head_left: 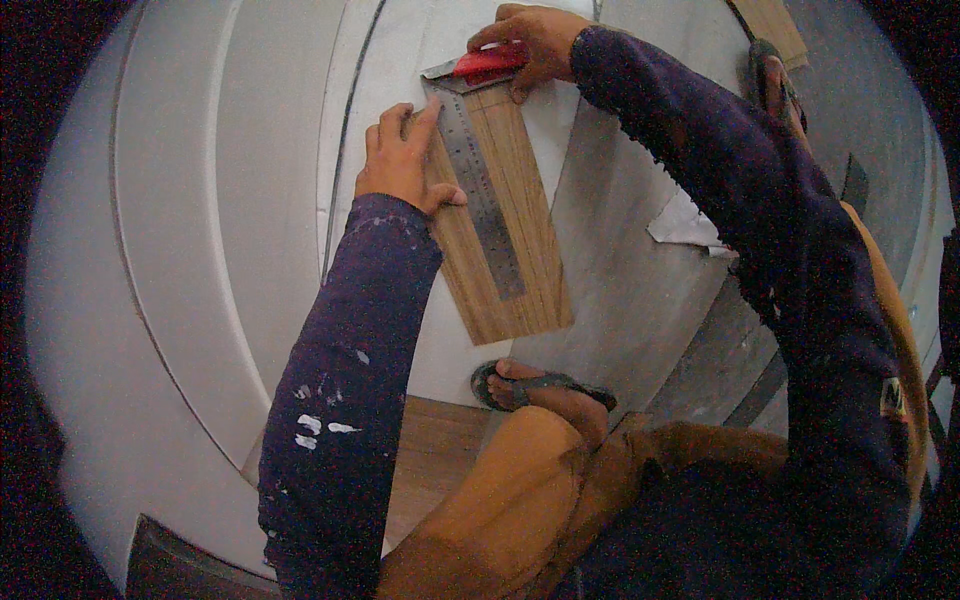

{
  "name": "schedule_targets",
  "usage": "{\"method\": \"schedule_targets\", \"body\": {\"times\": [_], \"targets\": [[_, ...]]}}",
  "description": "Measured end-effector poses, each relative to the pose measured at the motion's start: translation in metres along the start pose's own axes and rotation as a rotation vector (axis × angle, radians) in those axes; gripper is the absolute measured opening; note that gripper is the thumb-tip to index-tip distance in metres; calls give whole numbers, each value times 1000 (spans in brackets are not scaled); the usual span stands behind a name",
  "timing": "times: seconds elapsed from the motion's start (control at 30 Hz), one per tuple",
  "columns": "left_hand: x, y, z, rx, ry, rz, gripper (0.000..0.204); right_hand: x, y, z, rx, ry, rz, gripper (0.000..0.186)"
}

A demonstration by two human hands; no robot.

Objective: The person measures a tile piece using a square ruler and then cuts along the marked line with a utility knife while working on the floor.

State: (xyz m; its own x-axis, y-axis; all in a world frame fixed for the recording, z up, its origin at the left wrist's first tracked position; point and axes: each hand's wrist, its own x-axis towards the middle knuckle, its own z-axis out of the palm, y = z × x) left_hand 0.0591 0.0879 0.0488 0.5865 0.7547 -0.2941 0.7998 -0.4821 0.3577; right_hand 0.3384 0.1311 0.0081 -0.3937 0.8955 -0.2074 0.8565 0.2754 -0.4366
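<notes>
A wood-grain plank (525, 250) lies on pale grey sheets on the floor. A steel square ruler (485, 195) rests along the plank, its red handle (490, 62) at the far end. My left hand (405, 160) presses flat on the plank's left edge and the ruler, fingers spread. My right hand (530, 45) grips the red handle at the plank's far end. Whether it also holds a blade or pencil is hidden by the fingers.
Large white-grey panels (190, 220) cover the floor to the left and right. My sandalled foot (545, 390) stands just below the plank. A second foot (775, 80) is at the upper right. A torn scrap of sheet (685, 225) lies to the right. Brown wooden flooring (435, 450) shows near my knee.
</notes>
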Motion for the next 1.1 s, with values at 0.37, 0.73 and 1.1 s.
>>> {"method": "schedule_targets", "body": {"times": [0.37, 0.73, 1.1], "targets": [[-6, -3, -9, 50, 2, -6, 123, -6, -12, -11, 21, 73, -96, 79], [-8, 4, -15, 150, -4, -15, 116, -21, -32, -43, 154, -84, 26, 79], [-10, -2, -6, 89, 11, 40, 113, -14, -24, -32, 124, -101, 1, 79]]}}
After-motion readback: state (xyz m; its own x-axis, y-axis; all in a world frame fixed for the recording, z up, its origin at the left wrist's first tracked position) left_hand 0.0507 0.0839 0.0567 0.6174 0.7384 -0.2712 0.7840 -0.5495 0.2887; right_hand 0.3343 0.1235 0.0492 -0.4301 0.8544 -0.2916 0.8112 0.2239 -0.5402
